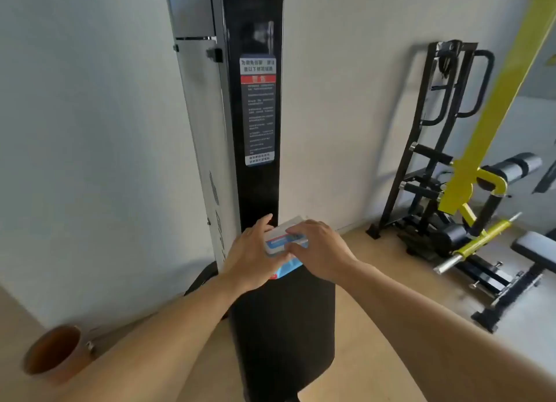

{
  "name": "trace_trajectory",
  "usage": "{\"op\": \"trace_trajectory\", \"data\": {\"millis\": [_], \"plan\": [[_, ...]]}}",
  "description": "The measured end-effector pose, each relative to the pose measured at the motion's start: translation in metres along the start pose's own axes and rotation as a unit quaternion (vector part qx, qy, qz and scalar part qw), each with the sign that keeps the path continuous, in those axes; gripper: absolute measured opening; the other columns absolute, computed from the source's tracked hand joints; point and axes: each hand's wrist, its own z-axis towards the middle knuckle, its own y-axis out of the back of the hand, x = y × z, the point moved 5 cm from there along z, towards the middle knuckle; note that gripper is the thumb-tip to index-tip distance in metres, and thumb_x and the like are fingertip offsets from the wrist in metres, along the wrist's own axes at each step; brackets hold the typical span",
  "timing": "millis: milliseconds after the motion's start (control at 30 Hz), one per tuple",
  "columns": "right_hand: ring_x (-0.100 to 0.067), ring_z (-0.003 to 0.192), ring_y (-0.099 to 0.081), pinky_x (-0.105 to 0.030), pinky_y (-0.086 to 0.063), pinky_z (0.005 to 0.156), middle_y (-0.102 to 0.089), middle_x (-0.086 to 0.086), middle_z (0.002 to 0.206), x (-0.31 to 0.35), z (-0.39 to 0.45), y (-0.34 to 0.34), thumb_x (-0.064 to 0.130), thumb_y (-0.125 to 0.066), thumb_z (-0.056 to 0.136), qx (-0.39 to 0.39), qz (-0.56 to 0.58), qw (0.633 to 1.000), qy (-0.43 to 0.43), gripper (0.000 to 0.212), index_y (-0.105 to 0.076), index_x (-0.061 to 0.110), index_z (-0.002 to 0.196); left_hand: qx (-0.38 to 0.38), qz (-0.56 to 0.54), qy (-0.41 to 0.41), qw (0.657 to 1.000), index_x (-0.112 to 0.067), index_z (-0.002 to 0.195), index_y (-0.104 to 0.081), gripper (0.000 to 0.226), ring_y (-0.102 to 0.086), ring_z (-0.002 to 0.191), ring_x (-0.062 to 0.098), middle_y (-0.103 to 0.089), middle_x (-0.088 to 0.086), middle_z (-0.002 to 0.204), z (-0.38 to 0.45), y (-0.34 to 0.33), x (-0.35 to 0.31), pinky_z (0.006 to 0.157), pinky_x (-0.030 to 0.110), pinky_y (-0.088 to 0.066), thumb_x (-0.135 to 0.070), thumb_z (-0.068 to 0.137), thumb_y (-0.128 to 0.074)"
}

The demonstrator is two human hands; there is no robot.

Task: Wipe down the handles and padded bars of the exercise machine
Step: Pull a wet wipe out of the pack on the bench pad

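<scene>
Fingers of the right hand (319, 248) curl over the top of a blue and white wipes pack (284, 245). Left hand (249, 257) holds the pack from the side. Both are above the black pad (285, 326), by the tall black post (258, 130).

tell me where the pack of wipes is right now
In the head view the pack of wipes sits low at centre, held between the left hand and right hand, just in front of the black upright column with the warning label.
</scene>
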Motion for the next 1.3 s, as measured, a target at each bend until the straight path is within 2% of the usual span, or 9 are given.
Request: {"op": "trace_trajectory", "data": {"millis": [133,267,467,767,967,1067,1167,1233,1300], "plan": [[-0.011,0.101,-0.059,-0.028,-0.057,0.086,-0.063,0.013,0.116,0.006,0.014,-0.001,0.065,-0.06,0.085,0.024,-0.055,0.998,-0.026,0.051,-0.065,0.032,0.123,-0.017,-0.025,0.015,0.999,-0.036,0.152,-0.022,0.097,-0.063,0.112,0.009,-0.062,-0.018,0.128,0.001,-0.005,0.012,0.095,0.033,-0.057,-0.069,0.075,-0.071],[-0.014,0.105,-0.056,-0.03,-0.053,0.092,-0.061,0.01,0.119,0.007,0.028,-0.006,0.072,-0.052,0.084,0.079,-0.125,0.989,-0.012,0.059,-0.061,0.034,0.129,-0.022,-0.041,0.009,0.999,-0.035,0.154,-0.022,0.1,-0.063,0.114,0.01,-0.062,-0.018,0.13,0.003,-0.004,0.015,0.095,0.035,-0.057,-0.066,0.075,-0.074],[-0.016,0.113,-0.038,-0.038,-0.043,0.101,-0.046,0.007,0.127,0.004,0.039,-0.016,0.063,-0.048,0.093,0.14,-0.127,0.982,-0.002,0.047,-0.052,0.043,0.136,-0.025,-0.035,0.018,0.999,-0.036,0.155,-0.02,0.102,-0.064,0.118,0.015,-0.064,-0.016,0.132,0.003,-0.006,0.016,0.098,0.037,-0.056,-0.071,0.074,-0.07],[-0.017,0.116,-0.039,-0.036,-0.044,0.101,-0.048,0.006,0.133,0.01,0.035,-0.016,0.049,-0.044,0.101,0.093,-0.132,0.987,0.025,0.035,-0.047,0.041,0.135,-0.034,-0.016,0.002,0.999,-0.037,0.157,-0.015,0.103,-0.063,0.12,0.014,-0.063,-0.016,0.134,0.002,-0.006,0.013,0.101,0.035,-0.052,-0.07,0.075,-0.069],[-0.019,0.097,-0.062,-0.036,-0.06,0.082,-0.062,0.005,0.118,0.008,0.034,0.0,0.048,-0.05,0.098,0.109,0.026,0.994,-0.007,0.017,-0.047,0.038,0.111,-0.025,-0.015,0.016,0.999,-0.038,0.154,-0.018,0.102,-0.064,0.118,0.014,-0.062,-0.01,0.135,0.002,-0.007,0.016,0.094,0.035,-0.057,-0.076,0.073,-0.067],[-0.022,0.083,-0.07,-0.035,-0.06,0.077,-0.071,0.0,0.096,0.008,0.024,0.024,0.056,-0.043,0.099,0.066,0.097,0.991,-0.062,0.046,-0.066,0.017,0.089,-0.016,-0.018,0.007,1.0,-0.036,0.151,-0.022,0.099,-0.064,0.114,0.01,-0.063,-0.013,0.13,0.003,-0.009,0.016,0.091,0.034,-0.057,-0.076,0.072,-0.068],[-0.014,0.068,-0.069,-0.025,-0.057,0.06,-0.069,0.01,0.08,-0.001,0.013,0.031,0.054,-0.056,0.094,0.051,0.046,0.994,-0.081,0.037,-0.063,0.023,0.075,0.002,-0.012,-0.004,1.0,-0.038,0.149,-0.024,0.106,-0.061,0.116,0.01,-0.061,-0.015,0.132,0.002,-0.008,0.014,0.093,0.032,-0.055,-0.084,0.063,-0.067],[-0.013,0.072,-0.065,-0.021,-0.054,0.058,-0.068,0.008,0.088,-0.008,0.007,0.023,0.045,-0.067,0.091,0.075,-0.01,0.996,-0.053,0.03,-0.061,0.022,0.074,0.021,-0.005,-0.011,1.0,-0.037,0.15,-0.025,0.114,-0.057,0.122,0.01,-0.058,-0.015,0.137,0.001,-0.008,0.011,0.102,0.036,-0.05,-0.088,0.057,-0.066],[-0.013,0.087,-0.064,-0.02,-0.059,0.07,-0.067,0.009,0.107,-0.015,0.004,0.014,0.038,-0.075,0.086,0.08,-0.016,0.996,-0.03,0.022,-0.06,0.022,0.081,0.031,0.01,-0.027,0.999,-0.039,0.151,-0.025,0.114,-0.053,0.13,0.013,-0.054,-0.015,0.143,0.0,-0.007,0.008,0.111,0.04,-0.043,-0.089,0.056,-0.065]]}}
